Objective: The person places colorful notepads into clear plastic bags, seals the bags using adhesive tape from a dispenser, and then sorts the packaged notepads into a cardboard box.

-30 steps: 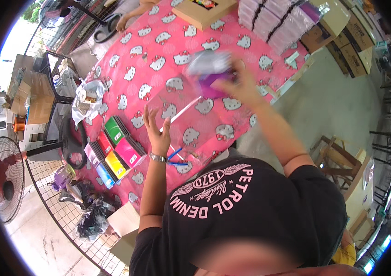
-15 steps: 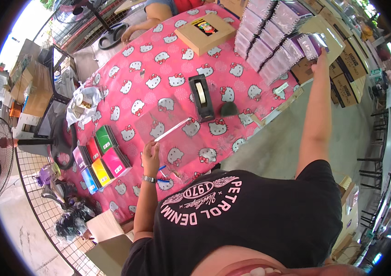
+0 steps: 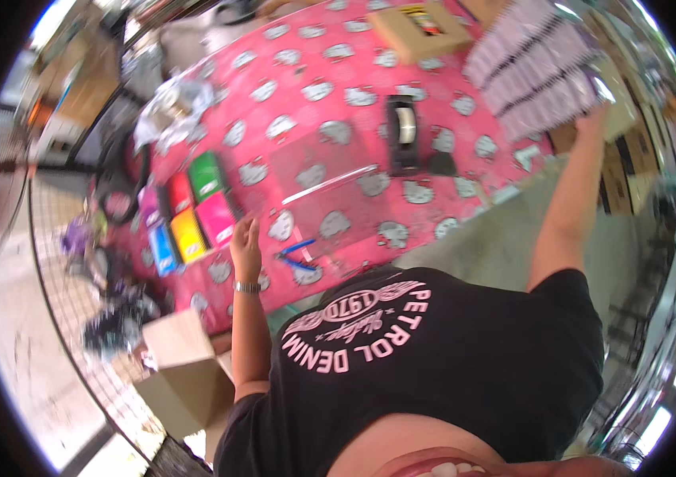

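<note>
My left hand (image 3: 244, 248) rests with fingers apart on the pink patterned tablecloth (image 3: 306, 71), at the near edge of a clear plastic sheet (image 3: 330, 187). A watch sits on that wrist. Blue pens (image 3: 296, 253) lie just right of it, and coloured packs (image 3: 195, 211) in green, red, pink, yellow and blue lie just left. My right arm stretches far to the right, and my right hand (image 3: 592, 121) touches a stack of purple and white packets (image 3: 532, 67); its grip is blurred. A black tape dispenser (image 3: 404, 131) stands mid-table.
A flat cardboard box (image 3: 420, 28) lies at the table's far side and a crumpled clear bag (image 3: 171, 103) at its left end. An open cardboard carton (image 3: 183, 374) stands on the floor by a wire grid (image 3: 60, 302). Brown cartons (image 3: 632, 159) are stacked at the right.
My right hand went from holding a purple packet over the table to reaching out to the packet stack at the right. The view has swung; my left hand stays by the clear sheet.
</note>
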A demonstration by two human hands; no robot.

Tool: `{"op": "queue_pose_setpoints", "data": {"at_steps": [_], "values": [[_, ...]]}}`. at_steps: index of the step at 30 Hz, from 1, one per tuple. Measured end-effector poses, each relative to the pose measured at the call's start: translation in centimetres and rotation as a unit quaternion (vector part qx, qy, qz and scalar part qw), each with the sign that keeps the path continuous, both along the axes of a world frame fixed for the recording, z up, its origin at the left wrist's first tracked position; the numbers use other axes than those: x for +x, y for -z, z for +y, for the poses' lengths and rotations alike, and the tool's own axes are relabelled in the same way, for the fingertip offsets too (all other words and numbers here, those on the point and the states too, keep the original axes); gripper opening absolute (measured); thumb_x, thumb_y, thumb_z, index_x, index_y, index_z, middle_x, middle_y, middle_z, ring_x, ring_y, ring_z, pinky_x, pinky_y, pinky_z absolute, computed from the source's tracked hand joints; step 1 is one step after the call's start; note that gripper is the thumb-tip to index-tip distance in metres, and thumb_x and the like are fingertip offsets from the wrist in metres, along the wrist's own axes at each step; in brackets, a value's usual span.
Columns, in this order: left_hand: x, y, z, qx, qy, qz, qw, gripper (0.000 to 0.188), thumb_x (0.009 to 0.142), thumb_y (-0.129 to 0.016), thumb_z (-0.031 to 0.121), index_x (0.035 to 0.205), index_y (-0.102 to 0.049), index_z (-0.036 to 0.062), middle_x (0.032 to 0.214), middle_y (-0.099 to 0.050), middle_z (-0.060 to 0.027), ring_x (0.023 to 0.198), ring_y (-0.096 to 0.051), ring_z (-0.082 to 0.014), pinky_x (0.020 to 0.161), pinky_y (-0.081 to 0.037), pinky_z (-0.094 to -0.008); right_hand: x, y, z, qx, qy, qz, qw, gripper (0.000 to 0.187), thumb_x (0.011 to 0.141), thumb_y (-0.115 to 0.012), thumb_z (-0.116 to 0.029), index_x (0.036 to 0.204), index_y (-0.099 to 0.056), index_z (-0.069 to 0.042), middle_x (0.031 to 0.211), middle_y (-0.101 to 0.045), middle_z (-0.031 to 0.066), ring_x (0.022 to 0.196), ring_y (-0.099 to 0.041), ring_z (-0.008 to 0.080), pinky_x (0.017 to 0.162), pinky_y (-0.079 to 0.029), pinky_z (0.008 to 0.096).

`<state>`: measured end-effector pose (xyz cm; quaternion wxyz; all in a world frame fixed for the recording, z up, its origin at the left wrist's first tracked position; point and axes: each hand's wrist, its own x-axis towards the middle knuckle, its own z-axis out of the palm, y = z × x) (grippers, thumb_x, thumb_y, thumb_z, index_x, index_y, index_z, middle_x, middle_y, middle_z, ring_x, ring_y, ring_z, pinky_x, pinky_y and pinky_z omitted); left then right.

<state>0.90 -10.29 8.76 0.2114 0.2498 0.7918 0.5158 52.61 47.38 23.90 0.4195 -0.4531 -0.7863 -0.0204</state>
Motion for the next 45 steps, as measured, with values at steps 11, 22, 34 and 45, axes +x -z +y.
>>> {"op": "queue_pose_setpoints", "data": {"at_steps": [11, 22, 34, 45], "values": [[-26.0, -0.1, -15.5, 0.021, -0.312, 0.099, 0.945, 0.02, 0.087, -0.063, 0.02, 0.09, -0.066, -0.0001, 0.077, -0.064, -0.0004, 0.068, -0.053, -0.0058, 0.062, -0.044, -0.0227, -46.5, 15.5, -36.0, -0.428, -0.335, 0.046, 0.839, 0.025, 0.085, -0.06, -0.019, 0.104, -0.065, -0.004, 0.099, -0.066, 0.0126, 0.093, -0.063, 0.0246, 0.086, -0.048, 0.0353], [-39.1, 6.2, -10.4, -0.289, -0.155, 0.04, 0.944, 0.035, 0.07, -0.074, 0.025, 0.095, -0.07, 0.0004, 0.088, -0.07, -0.0145, 0.083, -0.067, -0.0219, 0.076, -0.05, -0.0338, -75.7, 20.6, -49.3, -0.458, -0.236, -0.2, 0.834, 0.04, 0.078, -0.071, -0.031, 0.099, -0.058, 0.001, 0.094, -0.067, 0.0189, 0.088, -0.066, 0.0326, 0.075, -0.053, 0.0413], [-33.1, -0.6, -9.1, 0.165, -0.044, -0.334, 0.927, 0.045, 0.078, -0.057, -0.009, 0.119, -0.048, 0.0077, 0.097, -0.063, -0.0131, 0.08, -0.066, -0.0256, 0.066, -0.056, -0.0354, -72.6, 3.0, -45.8, -0.117, -0.54, -0.381, 0.741, 0.014, 0.073, -0.06, -0.015, 0.084, -0.07, -0.015, 0.103, -0.057, 0.0066, 0.116, -0.046, 0.026, 0.101, -0.026, 0.0572], [-16.3, 0.2, -8.6, 0.316, -0.114, -0.438, 0.834, 0.05, 0.093, -0.047, 0.044, 0.128, -0.045, 0.009, 0.119, -0.059, -0.0072, 0.109, -0.058, -0.0228, 0.09, -0.049, -0.041, -72.0, 17.3, -43.0, -0.322, -0.211, -0.067, 0.921, 0.064, 0.07, -0.074, -0.044, 0.113, -0.052, -0.001, 0.115, -0.054, 0.0182, 0.105, -0.055, 0.0324, 0.085, -0.047, 0.0418]]}}
